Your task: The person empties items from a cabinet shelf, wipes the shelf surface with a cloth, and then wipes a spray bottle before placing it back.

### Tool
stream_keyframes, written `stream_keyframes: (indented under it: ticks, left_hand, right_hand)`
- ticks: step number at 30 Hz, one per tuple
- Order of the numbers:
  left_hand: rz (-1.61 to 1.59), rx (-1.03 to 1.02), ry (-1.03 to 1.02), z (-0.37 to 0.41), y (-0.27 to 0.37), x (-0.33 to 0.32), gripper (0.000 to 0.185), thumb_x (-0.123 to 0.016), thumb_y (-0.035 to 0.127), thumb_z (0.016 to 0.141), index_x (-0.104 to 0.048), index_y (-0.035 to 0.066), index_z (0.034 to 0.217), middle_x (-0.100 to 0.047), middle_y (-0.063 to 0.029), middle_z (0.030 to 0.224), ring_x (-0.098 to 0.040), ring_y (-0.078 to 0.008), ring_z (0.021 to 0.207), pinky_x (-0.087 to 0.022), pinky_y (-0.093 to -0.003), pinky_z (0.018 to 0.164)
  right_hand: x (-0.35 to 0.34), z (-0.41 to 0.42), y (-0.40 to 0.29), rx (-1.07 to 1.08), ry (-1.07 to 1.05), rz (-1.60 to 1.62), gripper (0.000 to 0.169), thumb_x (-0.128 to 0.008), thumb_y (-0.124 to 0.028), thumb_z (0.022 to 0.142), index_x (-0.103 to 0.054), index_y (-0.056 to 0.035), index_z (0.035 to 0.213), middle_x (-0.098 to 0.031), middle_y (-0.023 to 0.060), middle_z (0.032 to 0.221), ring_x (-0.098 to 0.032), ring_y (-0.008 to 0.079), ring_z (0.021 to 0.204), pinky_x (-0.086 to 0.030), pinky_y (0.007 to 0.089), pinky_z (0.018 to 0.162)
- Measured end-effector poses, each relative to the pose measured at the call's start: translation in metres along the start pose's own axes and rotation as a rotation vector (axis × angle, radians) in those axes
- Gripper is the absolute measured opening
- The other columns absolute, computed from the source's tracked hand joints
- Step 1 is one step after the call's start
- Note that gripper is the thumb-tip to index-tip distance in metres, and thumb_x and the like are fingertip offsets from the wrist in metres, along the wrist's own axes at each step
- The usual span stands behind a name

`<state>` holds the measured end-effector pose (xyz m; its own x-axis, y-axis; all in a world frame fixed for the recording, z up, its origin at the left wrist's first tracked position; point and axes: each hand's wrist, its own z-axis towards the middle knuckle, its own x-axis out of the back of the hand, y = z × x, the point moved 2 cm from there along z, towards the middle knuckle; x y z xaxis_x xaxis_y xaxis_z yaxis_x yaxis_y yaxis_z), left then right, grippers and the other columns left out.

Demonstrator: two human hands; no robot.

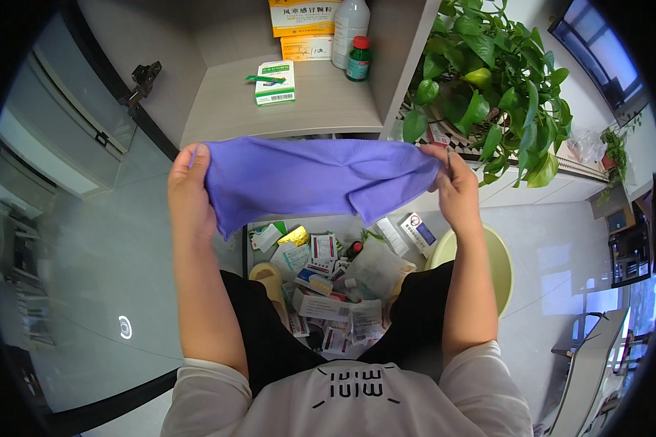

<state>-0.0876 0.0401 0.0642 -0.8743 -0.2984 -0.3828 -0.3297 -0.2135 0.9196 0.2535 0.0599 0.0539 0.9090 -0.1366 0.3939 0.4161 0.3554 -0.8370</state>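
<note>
A purple cloth (pixel 300 175) is stretched out between my two hands, in front of the cabinet shelf (pixel 224 109). My left hand (pixel 192 191) grips its left end, thumb on top, and one corner hangs below. At the other end my right hand (pixel 455 183) pinches the cloth, where it is folded and creased. Just beyond, on the shelf, a green-and-white medicine box (pixel 275 90) lies with a small green sachet (pixel 265 79) on it. Farther back are orange-and-white boxes (pixel 306 48), a white bottle (pixel 350 33) and a green bottle with a red cap (pixel 358 60).
Many medicine boxes (pixel 320 306), packets and a plastic bag (pixel 380 265) lie on the floor between my legs. A pale yellow-green basin (pixel 497 267) stands to the right. Leafy potted greenery (pixel 486 82) hangs over the right-hand ledge. The open cabinet door's hinge (pixel 144 82) is at left.
</note>
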Motion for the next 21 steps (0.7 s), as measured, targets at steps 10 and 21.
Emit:
stream_keyframes:
  ticks: [10, 21]
  left_hand:
    - [-0.064, 0.049, 0.13, 0.003, 0.005, 0.013, 0.014, -0.051, 0.016, 0.087, -0.055, 0.003, 0.088, -0.059, -0.004, 0.08, -0.056, -0.0114, 0.07, -0.046, -0.0245, 0.067]
    - [-0.079, 0.23, -0.105, -0.007, -0.037, -0.017, 0.013, -0.053, 0.014, 0.084, -0.056, 0.004, 0.09, -0.059, -0.0044, 0.083, -0.057, -0.0134, 0.074, -0.047, -0.0267, 0.068]
  right_hand:
    - [0.04, -0.006, 0.001, -0.442, 0.125, 0.651, 0.014, -0.046, -0.01, 0.079, -0.056, -0.0022, 0.086, -0.043, -0.0038, 0.054, -0.028, 0.0033, 0.036, -0.018, 0.0182, 0.033]
    - [-0.004, -0.01, 0.007, -0.6, 0.239, 0.534, 0.007, -0.05, -0.011, 0.08, -0.056, -0.0083, 0.08, -0.044, -0.0045, 0.054, -0.037, 0.0045, 0.04, -0.026, 0.0193, 0.034]
